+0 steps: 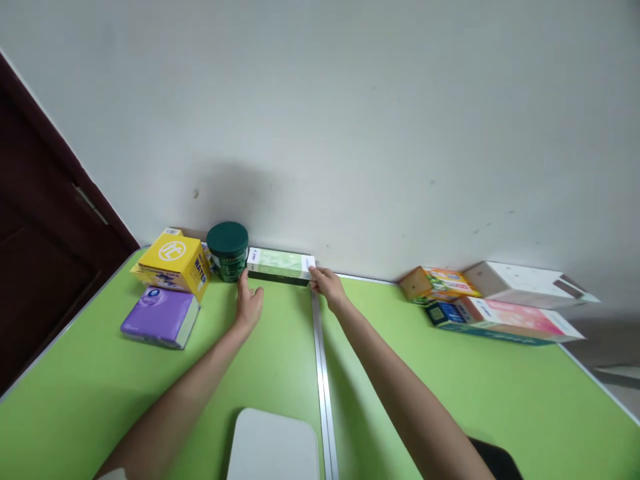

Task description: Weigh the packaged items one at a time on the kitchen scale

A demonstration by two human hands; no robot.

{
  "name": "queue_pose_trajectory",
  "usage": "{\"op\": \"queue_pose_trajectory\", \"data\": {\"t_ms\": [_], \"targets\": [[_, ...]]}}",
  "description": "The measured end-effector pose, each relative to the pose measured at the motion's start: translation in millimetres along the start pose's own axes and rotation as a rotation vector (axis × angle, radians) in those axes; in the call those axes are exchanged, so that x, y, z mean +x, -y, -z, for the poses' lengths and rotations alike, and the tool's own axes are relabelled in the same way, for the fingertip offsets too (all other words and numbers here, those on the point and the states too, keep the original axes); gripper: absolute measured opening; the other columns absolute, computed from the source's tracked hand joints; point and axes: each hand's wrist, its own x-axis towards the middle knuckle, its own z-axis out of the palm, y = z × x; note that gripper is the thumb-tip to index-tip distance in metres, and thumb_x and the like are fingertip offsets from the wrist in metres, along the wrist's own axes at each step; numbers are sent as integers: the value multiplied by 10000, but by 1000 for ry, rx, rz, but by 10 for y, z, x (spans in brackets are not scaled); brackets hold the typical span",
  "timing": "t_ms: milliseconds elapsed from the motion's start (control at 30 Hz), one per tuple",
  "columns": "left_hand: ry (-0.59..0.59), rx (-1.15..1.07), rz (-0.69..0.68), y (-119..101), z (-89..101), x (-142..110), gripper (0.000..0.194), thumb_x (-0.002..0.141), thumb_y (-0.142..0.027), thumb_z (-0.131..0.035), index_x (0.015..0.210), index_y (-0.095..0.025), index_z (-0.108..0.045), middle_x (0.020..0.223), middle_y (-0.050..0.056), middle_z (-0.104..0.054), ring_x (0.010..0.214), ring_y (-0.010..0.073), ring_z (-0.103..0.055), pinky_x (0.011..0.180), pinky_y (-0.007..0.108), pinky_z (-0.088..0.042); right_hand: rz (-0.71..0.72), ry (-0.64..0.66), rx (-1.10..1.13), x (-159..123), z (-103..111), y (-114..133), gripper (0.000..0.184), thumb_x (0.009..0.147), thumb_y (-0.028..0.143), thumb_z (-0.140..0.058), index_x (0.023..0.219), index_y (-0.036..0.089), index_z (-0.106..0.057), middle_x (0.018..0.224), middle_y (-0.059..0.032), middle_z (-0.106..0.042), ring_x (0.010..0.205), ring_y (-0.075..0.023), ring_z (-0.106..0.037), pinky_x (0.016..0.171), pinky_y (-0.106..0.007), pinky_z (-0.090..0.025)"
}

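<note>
**Green box held at both ends against the wall**

At the far left of the green counter (pixel 100 387), a purple packet (pixel 159 317) is laid flat, with a yellow box (pixel 174 261) just behind it. A dark green tub (pixel 228 251) is set upright beside the yellow box, close to the wall. The left hand (pixel 249 303) is placed at the left end of a long pale green box (pixel 280 265), its grip apart, with the fingers touching the box end just beside the tub. The box is laid flat along the wall, at the counter's middle seam. The right hand (pixel 327 285) is set against the box's right end, fingers pressed to it but not clamped round it. Well apart on the right, an orange box (pixel 440 283), a white box (pixel 525 283) and a pink-and-white box (pixel 505 319) are grouped together. A white pad (pixel 274 445) is seen at the near edge.
</note>
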Motion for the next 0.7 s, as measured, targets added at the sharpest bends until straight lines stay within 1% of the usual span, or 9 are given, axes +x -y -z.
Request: {"op": "queue_pose_trajectory", "data": {"t_ms": [100,167,267,333,433,500,567,633,700], "targets": [[21,-41,23,11,53,-2,676,751,-101,-553,1398,-180,-374,1525,120,-345,1420,249,-293,1129,381,-308,-16,-22,35,8,-40,6,170,678,313,-728,685,190,-610,484,33,-531,427,-128,-506,413,-258,-455],[30,-74,49,-24,107,-11,656,757,-100,-542,1392,-166,-392,1517,121,-362,1412,246,-311,1143,376,-280,-15,-35,58,-81,-15,46,180,679,320,-708,633,197,-585,461,40,-504,408,-121,-482,400,-257,-445],[62,-131,100,-147,198,-104,573,799,-131,-505,1368,-128,-440,1485,151,-411,1383,263,-368,1142,398,-277,5,-40,91,-369,99,123,226,681,373,-678,595,205,-555,462,37,-496,422,-124,-482,425,-271,-462],[100,-168,129,-246,284,-281,530,834,-167,-473,1362,-124,-457,1458,157,-452,1354,266,-415,1119,410,-317,26,-46,108,-671,217,142,249,689,420,-656,612,205,-555,481,34,-503,455,-129,-495,458,-276,-472],[170,-202,159,-349,499,-767,520,862,-209,-453,1379,-149,-457,1442,117,-487,1324,239,-458,1093,374,-362,40,-62,124,-1278,420,56,255,700,431,-659,775,190,-620,547,38,-541,507,-121,-499,508,-258,-468],[238,-203,173,-375,703,-1190,515,876,-250,-464,1380,-149,-471,1448,100,-484,1334,235,-446,1105,354,-350,44,-74,98,-1759,535,-91,315,731,430,-664,936,193,-635,582,43,-562,532,-120,-505,537,-253,-468],[280,-179,174,-378,924,-1622,521,904,-336,-460,1392,-153,-467,1469,89,-457,1364,237,-403,1136,356,-308,36,-65,13,-2259,601,-287,358,773,464,-645,1029,214,-621,636,28,-598,569,-138,-537,552,-266,-482],[254,-110,165,-360,1125,-2006,565,926,-445,-426,1421,-173,-433,1501,73,-410,1395,232,-352,1160,353,-267,16,-28,-88,-2720,614,-494,378,802,516,-609,1057,237,-616,775,-17,-661,661,-180,-601,565,-293,-509],[201,-26,158,-313,1281,-2303,609,926,-520,-398,1439,-193,-404,1524,55,-372,1421,222,-295,1170,340,-245,-12,9,-145,-3083,592,-672,409,831,544,-561,1112,249,-602,999,-63,-687,836,-236,-650,634,-330,-548]]}}
